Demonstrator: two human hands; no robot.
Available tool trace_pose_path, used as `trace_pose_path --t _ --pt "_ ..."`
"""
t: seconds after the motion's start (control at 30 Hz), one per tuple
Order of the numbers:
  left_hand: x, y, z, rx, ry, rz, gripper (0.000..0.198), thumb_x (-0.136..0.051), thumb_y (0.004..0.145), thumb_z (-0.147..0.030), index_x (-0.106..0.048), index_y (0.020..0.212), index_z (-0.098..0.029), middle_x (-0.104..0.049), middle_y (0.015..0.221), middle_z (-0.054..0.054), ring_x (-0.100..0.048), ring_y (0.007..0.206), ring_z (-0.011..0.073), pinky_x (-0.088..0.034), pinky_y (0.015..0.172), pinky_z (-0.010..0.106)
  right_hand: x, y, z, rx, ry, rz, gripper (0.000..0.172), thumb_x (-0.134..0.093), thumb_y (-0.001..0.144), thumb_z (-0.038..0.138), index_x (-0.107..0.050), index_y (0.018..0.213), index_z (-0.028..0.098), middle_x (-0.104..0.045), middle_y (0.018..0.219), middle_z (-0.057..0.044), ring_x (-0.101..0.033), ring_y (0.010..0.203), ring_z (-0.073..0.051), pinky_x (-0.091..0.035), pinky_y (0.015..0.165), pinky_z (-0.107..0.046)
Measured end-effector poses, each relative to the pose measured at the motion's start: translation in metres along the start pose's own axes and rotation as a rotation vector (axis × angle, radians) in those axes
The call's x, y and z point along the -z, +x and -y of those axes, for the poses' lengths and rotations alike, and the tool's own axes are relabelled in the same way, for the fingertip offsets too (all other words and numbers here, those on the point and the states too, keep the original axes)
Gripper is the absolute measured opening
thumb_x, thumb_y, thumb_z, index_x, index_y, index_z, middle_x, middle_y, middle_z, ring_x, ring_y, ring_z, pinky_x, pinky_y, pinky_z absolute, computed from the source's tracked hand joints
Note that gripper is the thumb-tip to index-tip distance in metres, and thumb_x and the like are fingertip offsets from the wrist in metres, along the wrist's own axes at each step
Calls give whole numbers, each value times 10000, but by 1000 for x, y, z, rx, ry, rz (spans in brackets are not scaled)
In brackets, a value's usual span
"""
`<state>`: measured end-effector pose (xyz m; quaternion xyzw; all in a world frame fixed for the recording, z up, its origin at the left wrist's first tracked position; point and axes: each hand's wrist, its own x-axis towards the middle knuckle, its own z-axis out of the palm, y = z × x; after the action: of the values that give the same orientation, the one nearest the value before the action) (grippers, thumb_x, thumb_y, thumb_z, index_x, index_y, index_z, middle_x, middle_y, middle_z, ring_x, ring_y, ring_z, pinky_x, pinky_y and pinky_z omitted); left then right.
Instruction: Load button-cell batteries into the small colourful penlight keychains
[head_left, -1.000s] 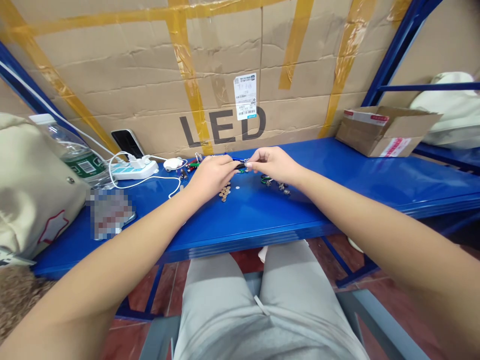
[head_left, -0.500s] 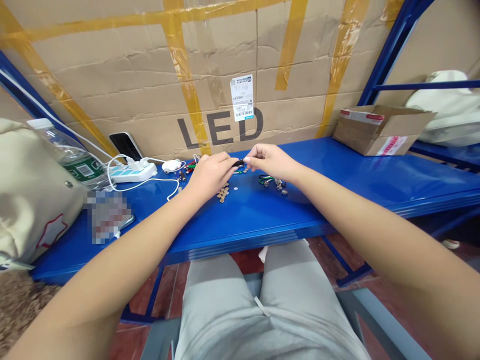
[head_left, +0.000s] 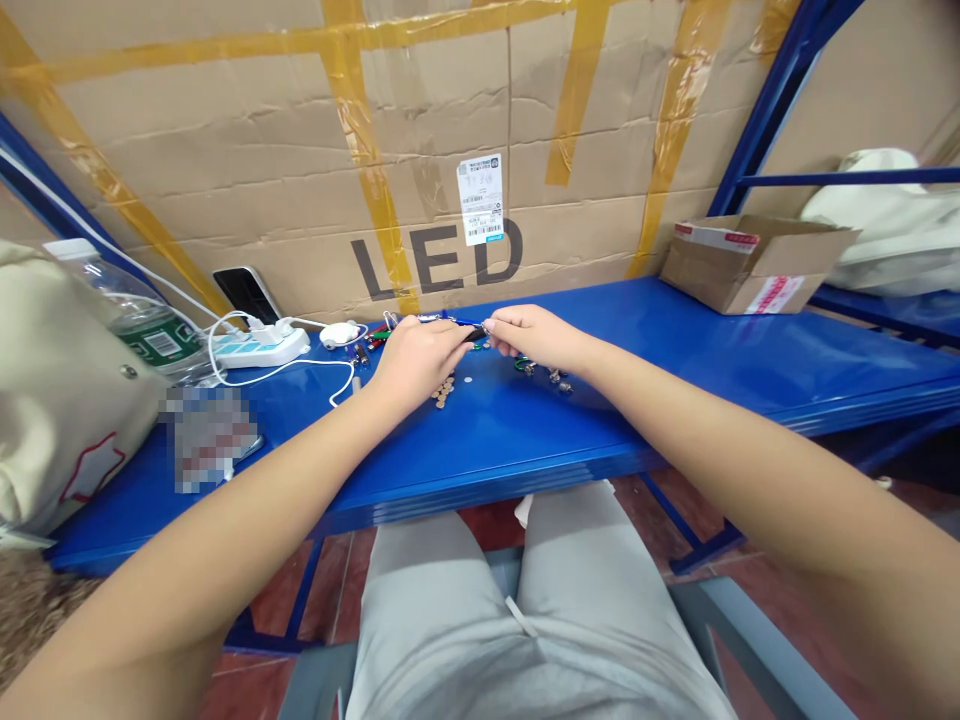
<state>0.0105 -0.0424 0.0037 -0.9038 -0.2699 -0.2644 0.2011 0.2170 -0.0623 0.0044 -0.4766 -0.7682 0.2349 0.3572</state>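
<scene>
My left hand (head_left: pixel 420 358) is closed on a small black piece (head_left: pixel 475 334), which sticks out past its fingertips. My right hand (head_left: pixel 534 333) pinches at the right end of that piece; whatever is between its fingers is too small to make out. Below my left hand lie several round, coin-like brown pieces (head_left: pixel 444 392), with a small white disc (head_left: pixel 468 380) beside them. Under my right hand are several small metal pieces (head_left: pixel 559 380) and a green loop (head_left: pixel 523 365), partly covered by the hand.
On the left stand a power strip (head_left: pixel 262 345) with white cables, a plastic bottle (head_left: pixel 154 325) and a cream bag (head_left: pixel 67 400). A phone (head_left: pixel 246 295) leans against the large cardboard sheet (head_left: pixel 300 180). An open cardboard box (head_left: pixel 757 262) sits at the right of the blue table (head_left: pixel 480 450).
My right hand has lowered and turned slightly, its fingers now more curled at the black piece. My left hand keeps its hold, and the view has shifted a little.
</scene>
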Motion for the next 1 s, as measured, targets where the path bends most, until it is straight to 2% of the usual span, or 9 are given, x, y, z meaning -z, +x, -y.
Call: trace_pose_path --t 0.17,0.27,0.37,0.43,0.57,0.67,0.77,0.9,1.0 --pt "1 3 -3 -42 101 -26 355 -386 991 -337 -696 1081 -191 -743 933 105 -676 889 230 -385 709 353 2 2 3 -27 100 -2 306 -473 909 357 -568 671 191 -584 639 -8 -515 594 -121 -415 603 -250" --pt "2 8 -5 -17 59 -23 334 -409 985 -335 -687 1109 -196 -741 996 100 -676 926 234 -410 731 353 9 3 2 -53 117 0 299 -461 894 324 -577 654 188 -605 637 -17 -526 590 -125 -421 603 -250" --pt "2 11 -5 72 -44 -34 324 -456 966 -347 -665 1169 -205 -720 1109 82 -667 997 235 -461 788 346 24 3 -8 -34 -24 -43 272 -434 883 311 -636 742 194 -658 737 -30 -560 669 -139 -412 611 -252" --pt "1 10 -1 114 -93 -29 321 -478 953 -347 -668 1171 -207 -712 1140 73 -662 1021 235 -485 841 352 34 2 -19 -43 -259 -77 178 -544 810 320 -654 734 202 -674 764 -24 -578 725 -156 -409 654 -266" --pt "-2 6 9 137 -138 6 302 -496 937 -321 -683 1146 -208 -719 1120 64 -664 1011 227 -500 893 362 41 -1 -36 -148 -506 125 118 -637 718 315 -664 659 216 -681 736 -24 -580 683 -172 -398 626 -290" --pt "-4 5 12 147 -191 11 270 -527 918 -313 -693 1117 -236 -727 1088 43 -667 980 209 -509 874 350 36 1 -36 -178 -548 173 126 -653 714 330 -676 654 222 -673 702 -28 -565 638 -173 -383 591 -301" --pt "-4 7 9 159 -275 6 236 -557 899 -304 -700 1075 -244 -731 1065 29 -661 966 195 -505 874 344 31 4 -32 -178 -551 214 85 -643 725 282 -700 706 221 -689 750 -35 -585 676 -179 -392 607 -300" --pt "-2 9 1 249 -383 63 195 -556 885 -274 -664 1029 -200 -723 1007 44 -649 913 197 -494 827 341 27 6 -30 -111 -621 207 103 -605 758 236 -703 758 205 -686 807 -53 -589 735 -181 -397 645 -292" --pt "-2 11 -2 423 -500 109 167 -508 886 -229 -581 1026 -175 -686 915 47 -620 809 183 -469 741 324 21 7 -25 88 -616 86 117 -596 788 250 -684 797 173 -648 831 -67 -561 757 -176 -394 676 -286"
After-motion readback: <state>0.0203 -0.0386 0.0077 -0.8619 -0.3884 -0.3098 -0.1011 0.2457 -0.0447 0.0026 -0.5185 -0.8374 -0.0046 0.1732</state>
